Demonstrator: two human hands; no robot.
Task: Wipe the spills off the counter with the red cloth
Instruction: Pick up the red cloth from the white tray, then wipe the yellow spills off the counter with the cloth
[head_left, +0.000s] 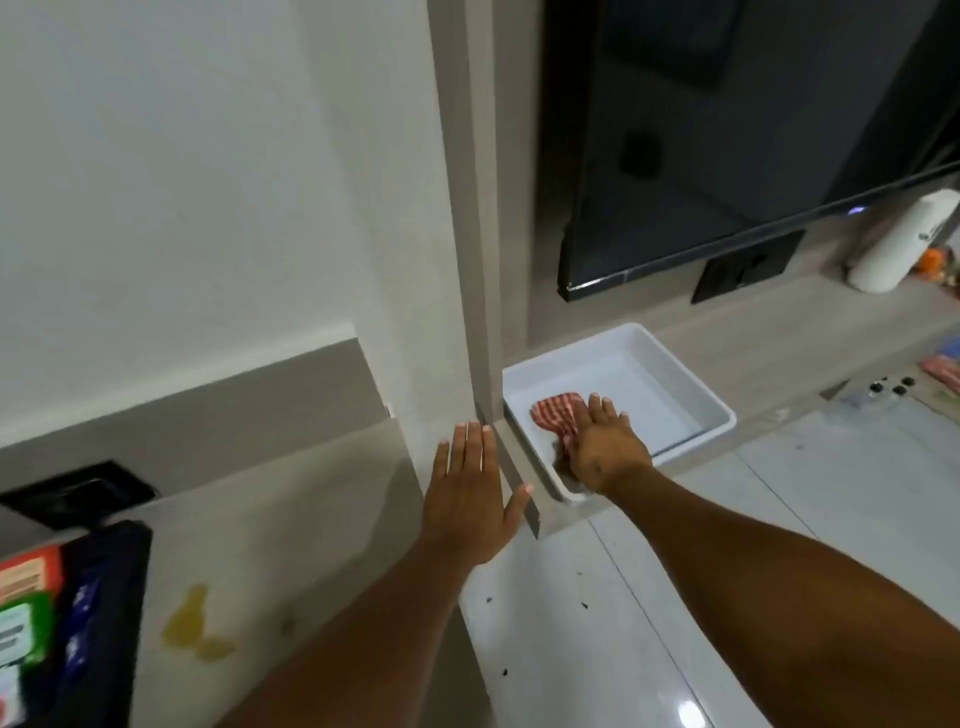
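Observation:
A red-and-white striped cloth (555, 413) lies in the near left corner of a white tray (696, 395). My right hand (602, 447) rests on top of the cloth, fingers stretched flat over it and not closed around it. My left hand (470, 493) hovers open, fingers together, by the corner of the grey wall post (483, 312), holding nothing. A yellow spill (187, 621) sits on the pale counter (291, 545) at the lower left, with a smaller yellow blot (214, 649) just below it.
A dark bag with coloured packets (57, 613) stands at the left edge of the counter. A black socket plate (78, 491) is behind it. A dark screen (727, 156) hangs above the tray's ledge, with a white bottle (901, 244) at the far right. Glossy floor tiles (727, 571) show below.

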